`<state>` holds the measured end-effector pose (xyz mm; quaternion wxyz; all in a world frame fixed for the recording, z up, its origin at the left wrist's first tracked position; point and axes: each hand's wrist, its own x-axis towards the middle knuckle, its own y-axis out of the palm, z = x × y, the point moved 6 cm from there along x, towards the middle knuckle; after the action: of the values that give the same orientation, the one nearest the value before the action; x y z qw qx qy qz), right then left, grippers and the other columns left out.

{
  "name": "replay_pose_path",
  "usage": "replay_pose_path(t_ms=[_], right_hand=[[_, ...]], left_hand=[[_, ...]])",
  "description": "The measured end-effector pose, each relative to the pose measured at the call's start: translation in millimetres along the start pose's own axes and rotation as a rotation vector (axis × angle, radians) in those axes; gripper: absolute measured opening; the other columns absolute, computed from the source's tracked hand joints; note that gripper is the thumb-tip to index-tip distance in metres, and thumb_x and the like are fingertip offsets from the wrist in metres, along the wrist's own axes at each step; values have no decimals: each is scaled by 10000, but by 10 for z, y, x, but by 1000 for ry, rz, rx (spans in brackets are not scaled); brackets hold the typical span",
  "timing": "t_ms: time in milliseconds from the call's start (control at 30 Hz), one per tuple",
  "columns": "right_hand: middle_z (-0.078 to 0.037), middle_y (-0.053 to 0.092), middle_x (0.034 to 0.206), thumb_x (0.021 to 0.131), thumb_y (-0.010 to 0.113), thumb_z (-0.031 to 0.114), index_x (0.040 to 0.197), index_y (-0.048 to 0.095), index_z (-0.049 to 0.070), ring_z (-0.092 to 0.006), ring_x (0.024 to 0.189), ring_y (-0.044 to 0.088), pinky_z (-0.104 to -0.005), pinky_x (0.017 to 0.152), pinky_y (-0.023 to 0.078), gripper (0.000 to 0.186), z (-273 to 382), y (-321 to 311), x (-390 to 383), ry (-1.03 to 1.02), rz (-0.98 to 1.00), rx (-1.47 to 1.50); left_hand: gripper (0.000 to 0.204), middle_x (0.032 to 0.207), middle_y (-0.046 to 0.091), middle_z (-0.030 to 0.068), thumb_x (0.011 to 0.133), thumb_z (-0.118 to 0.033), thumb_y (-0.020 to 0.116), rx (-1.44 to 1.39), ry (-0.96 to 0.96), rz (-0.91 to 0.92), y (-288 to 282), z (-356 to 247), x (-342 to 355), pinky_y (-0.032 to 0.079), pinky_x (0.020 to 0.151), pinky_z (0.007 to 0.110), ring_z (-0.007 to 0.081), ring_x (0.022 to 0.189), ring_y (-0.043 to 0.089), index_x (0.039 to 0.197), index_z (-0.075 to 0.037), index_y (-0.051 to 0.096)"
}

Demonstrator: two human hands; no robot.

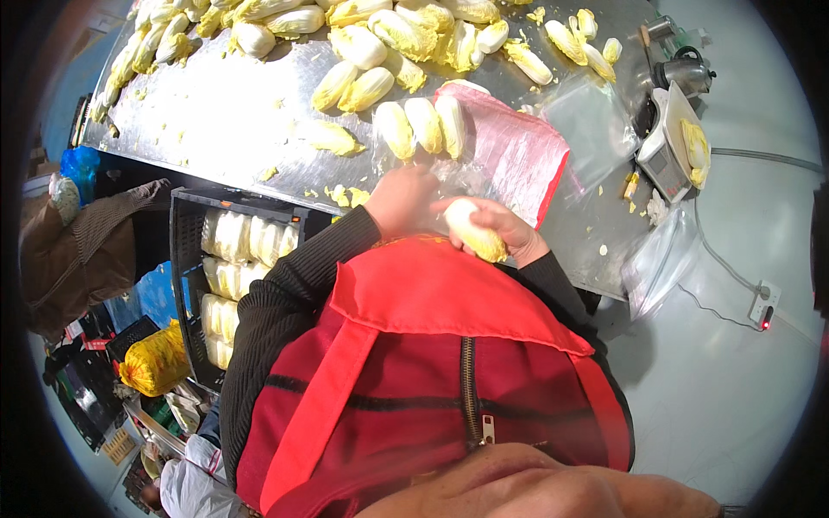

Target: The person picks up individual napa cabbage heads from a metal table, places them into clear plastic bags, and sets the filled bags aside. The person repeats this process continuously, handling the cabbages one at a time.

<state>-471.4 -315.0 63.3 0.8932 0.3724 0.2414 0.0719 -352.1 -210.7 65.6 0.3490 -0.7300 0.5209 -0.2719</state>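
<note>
A small napa cabbage, white at one end and yellow at the other, rests in my right hand, whose fingers are wrapped round it. To its left, my left hand is closed at the near end of a transparent plastic bag, its fingertips partly hidden. Three more small napa cabbages lie side by side in the bag, just beyond that hand. Under and beside the bag spreads a pink mesh-like sheet with a red edge. A loose yellow cabbage leaf lies to the left.
Many cabbages are heaped along the far side of the metal table. A scale and metal kettle stand at right, with flat plastic bags nearby. A black crate of packed cabbages stands at left.
</note>
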Motion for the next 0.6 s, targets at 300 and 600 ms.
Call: replay_pose_path(t_ms=[300,600], right_hand=[[-163,649,968,971,572,320,1524,226,26,-200,738,655,-302,585,533,716,-334,-63,-166,-65,-417,-17],[-151,604,1093,943,609,228,1516,254,21,-201,791,659,-319,608,547,706,-434,-69,-378,75,-466,-248]], left_hand=[[81,838,546,124,782,-54,613,-13,114,-59,51,-47,4,482,725,441,337,851,584,863,-56,614],[69,884,589,146,826,-60,614,-13,65,-12,151,192,-278,494,743,454,372,871,603,895,-57,609]])
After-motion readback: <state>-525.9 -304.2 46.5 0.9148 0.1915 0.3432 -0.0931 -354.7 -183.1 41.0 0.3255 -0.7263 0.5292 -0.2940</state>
